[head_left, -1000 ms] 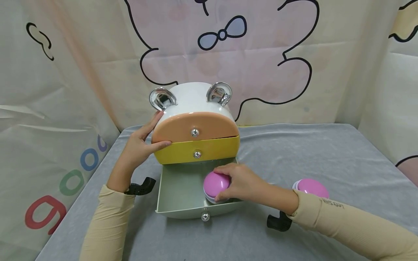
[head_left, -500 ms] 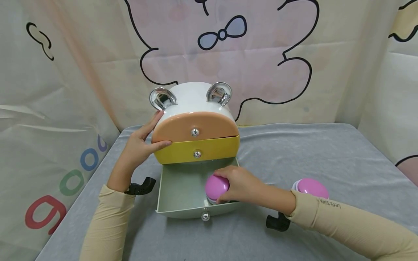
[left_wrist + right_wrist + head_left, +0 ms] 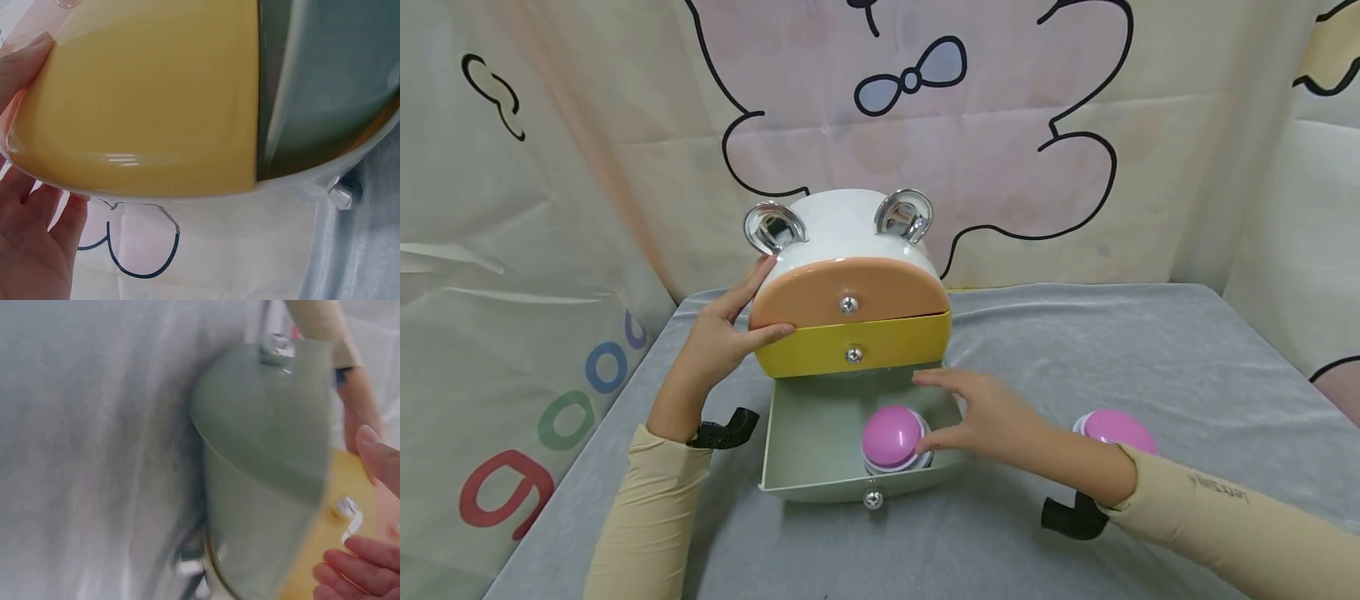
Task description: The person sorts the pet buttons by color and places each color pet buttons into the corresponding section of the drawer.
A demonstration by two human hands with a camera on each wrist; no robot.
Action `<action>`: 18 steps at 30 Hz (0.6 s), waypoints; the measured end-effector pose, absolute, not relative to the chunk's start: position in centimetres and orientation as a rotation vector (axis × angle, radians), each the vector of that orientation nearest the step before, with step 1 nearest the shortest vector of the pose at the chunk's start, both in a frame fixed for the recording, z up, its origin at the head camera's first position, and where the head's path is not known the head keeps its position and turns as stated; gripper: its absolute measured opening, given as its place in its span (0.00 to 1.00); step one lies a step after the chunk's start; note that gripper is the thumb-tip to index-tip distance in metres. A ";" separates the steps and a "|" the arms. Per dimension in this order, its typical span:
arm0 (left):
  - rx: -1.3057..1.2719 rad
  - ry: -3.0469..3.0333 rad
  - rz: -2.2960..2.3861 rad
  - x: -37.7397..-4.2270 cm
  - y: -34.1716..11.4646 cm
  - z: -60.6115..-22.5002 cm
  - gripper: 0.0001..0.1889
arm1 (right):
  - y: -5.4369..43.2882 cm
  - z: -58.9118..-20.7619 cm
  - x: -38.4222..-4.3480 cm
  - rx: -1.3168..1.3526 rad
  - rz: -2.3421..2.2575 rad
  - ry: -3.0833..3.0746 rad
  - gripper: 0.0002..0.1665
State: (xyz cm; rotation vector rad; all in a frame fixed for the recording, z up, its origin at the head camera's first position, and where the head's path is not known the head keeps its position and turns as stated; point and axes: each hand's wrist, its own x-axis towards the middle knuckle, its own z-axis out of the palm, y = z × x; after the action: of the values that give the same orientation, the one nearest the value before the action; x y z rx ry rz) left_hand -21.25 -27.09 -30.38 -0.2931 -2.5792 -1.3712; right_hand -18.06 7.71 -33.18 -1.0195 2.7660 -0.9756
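A small drawer cabinet (image 3: 867, 225) with a white shell and silver ears stands on the table. Its orange (image 3: 805, 296) and yellow (image 3: 808, 354) drawers are in; the green bottom drawer (image 3: 808, 442) is pulled out. My left hand (image 3: 715, 346) holds the cabinet's left side, thumb on the front, other fingers along the shell. Inside the green drawer, near its front right, sits a round pink-domed thing (image 3: 891, 437) with a white base. My right hand (image 3: 1000, 417) hovers over the drawer's right side, fingers spread and holding nothing, thumb at or close to the pink dome's edge.
Another pink-domed round thing (image 3: 1116, 429) lies on the grey cloth-covered table (image 3: 1150, 350) to the right, partly behind the right forearm. A printed cloth backdrop (image 3: 1000, 183) rises behind the table, with more cloth at both sides.
My right hand has let go of the pink-domed thing and drawn back to the right, its fingers spreading. The thing stays in the green drawer. My left hand has not moved.
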 end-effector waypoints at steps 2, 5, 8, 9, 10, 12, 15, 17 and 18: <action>-0.292 -2.579 -1.371 -21.2 -27.1 -30.4 0.44 | 9.4 -32.7 -17.7 -0.978 -1.065 2.802 0.43; -0.292 -2.575 -1.372 -21.2 -27.1 -30.4 0.44 | 12.4 -32.3 -17.3 -0.821 -1.171 2.844 0.42; -0.291 -2.577 -1.366 -21.2 -27.1 -30.4 0.43 | 15.7 -32.1 -17.0 -0.572 -1.201 2.827 0.42; -0.291 -2.578 -1.361 -21.2 -27.0 -30.4 0.43 | 16.8 -32.2 -16.9 -0.494 -1.197 2.816 0.42; -0.289 -2.581 -1.356 -21.2 -27.0 -30.4 0.43 | 17.8 -32.3 -16.8 -0.430 -1.198 2.801 0.42; -0.286 -2.585 -1.351 -21.2 -27.0 -30.4 0.43 | 20.0 -32.8 -16.7 -0.338 -1.178 2.796 0.41; -0.283 -2.585 -1.357 -21.1 -27.0 -30.4 0.43 | 22.9 -34.0 -16.6 -0.256 -1.180 2.798 0.40; -0.286 -2.583 -1.363 -21.1 -27.0 -30.3 0.43 | 24.6 -34.9 -16.6 -0.228 -1.190 2.796 0.40; -0.288 -2.580 -1.364 -21.1 -27.0 -30.3 0.43 | 25.3 -35.3 -16.6 -0.205 -1.194 2.789 0.40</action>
State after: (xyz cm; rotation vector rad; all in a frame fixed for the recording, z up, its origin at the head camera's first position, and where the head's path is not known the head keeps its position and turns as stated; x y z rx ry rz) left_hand -21.08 -27.03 -30.30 -0.2882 -2.5798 -1.3642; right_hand -16.61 25.30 -35.28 -0.2050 2.7892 -1.1944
